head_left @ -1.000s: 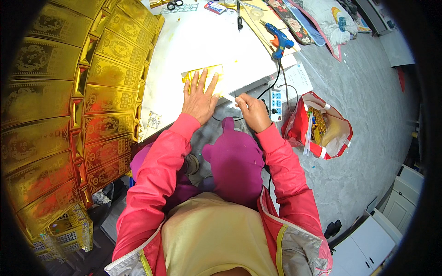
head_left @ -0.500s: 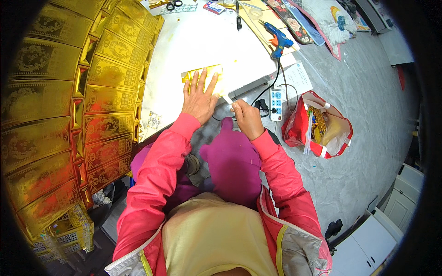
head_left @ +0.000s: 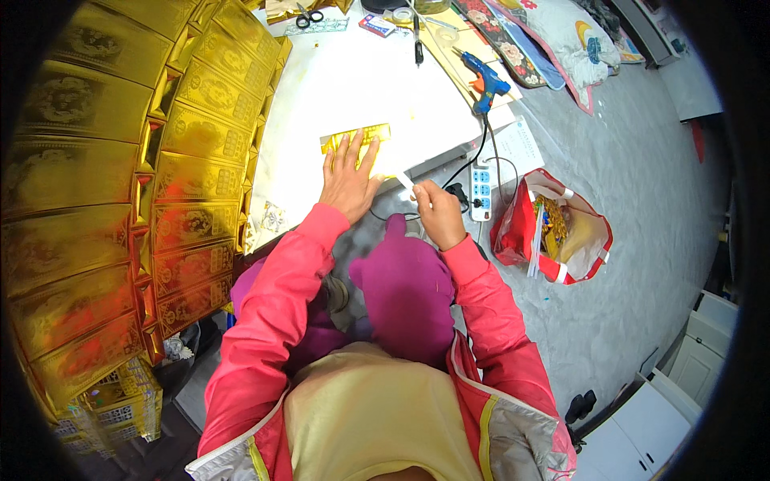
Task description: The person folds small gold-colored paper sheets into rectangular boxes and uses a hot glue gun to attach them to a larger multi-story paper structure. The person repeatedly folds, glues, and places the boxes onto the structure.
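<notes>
My left hand (head_left: 349, 178) lies flat with its fingers spread, pressing on a small shiny gold foil piece (head_left: 330, 144) on the white table (head_left: 361, 88). The fingers and palm cover part of the foil. My right hand (head_left: 439, 212) is closed just off the table's near right corner, gripping a narrow white strip-like thing (head_left: 405, 181). One end of that strip points at the table edge beside my left hand; its other end is hidden in my fist, and I cannot make out its kind.
Stacked gold embossed panels (head_left: 196, 176) rise at the left. A blue glue gun (head_left: 488, 84), a black pen (head_left: 418, 44) and scissors (head_left: 308, 16) lie towards the far side. Right of the table are a power strip (head_left: 480, 196), cables and a red bag (head_left: 513, 224) with gold pieces inside.
The view has shifted slightly. My left hand remains flat on the gold foil, and my right hand keeps its grip on the white strip, nearly in the same place.
</notes>
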{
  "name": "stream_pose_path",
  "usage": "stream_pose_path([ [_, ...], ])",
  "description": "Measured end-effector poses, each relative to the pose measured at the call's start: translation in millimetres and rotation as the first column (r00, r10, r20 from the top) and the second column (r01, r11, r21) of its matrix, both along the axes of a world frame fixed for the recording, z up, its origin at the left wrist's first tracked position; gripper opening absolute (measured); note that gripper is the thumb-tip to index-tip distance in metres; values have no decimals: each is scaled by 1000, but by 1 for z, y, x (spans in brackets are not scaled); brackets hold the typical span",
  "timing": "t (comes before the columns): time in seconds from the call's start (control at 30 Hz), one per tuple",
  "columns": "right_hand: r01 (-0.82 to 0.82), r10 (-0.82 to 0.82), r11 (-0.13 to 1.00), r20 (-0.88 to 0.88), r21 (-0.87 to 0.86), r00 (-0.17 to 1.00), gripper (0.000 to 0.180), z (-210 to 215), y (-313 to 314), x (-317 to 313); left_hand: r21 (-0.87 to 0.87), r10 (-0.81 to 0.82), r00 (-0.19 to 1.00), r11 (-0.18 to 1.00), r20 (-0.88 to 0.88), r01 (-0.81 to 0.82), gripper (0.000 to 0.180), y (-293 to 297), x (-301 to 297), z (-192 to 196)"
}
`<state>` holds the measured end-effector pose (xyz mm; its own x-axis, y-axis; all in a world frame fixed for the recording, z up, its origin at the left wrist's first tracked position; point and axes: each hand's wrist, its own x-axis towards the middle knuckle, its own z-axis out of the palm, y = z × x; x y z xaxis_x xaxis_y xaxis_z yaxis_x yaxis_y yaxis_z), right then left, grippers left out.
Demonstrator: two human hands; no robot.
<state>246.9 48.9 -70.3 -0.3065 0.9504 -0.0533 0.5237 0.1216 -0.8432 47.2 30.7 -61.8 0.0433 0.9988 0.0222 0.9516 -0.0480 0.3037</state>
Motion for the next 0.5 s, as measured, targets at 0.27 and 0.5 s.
stream_pose_path([
  [0.27, -62, 53, 988, -70, -138, 996, 29, 21, 52, 14, -10, -111, 993, 994, -26, 111, 103, 31, -31, 35],
  [0.5, -128, 111, 972, -94, -199, 989, 32, 24, 78, 1, 98, -153, 986, 982, -66, 159, 94, 31, -28, 61],
])
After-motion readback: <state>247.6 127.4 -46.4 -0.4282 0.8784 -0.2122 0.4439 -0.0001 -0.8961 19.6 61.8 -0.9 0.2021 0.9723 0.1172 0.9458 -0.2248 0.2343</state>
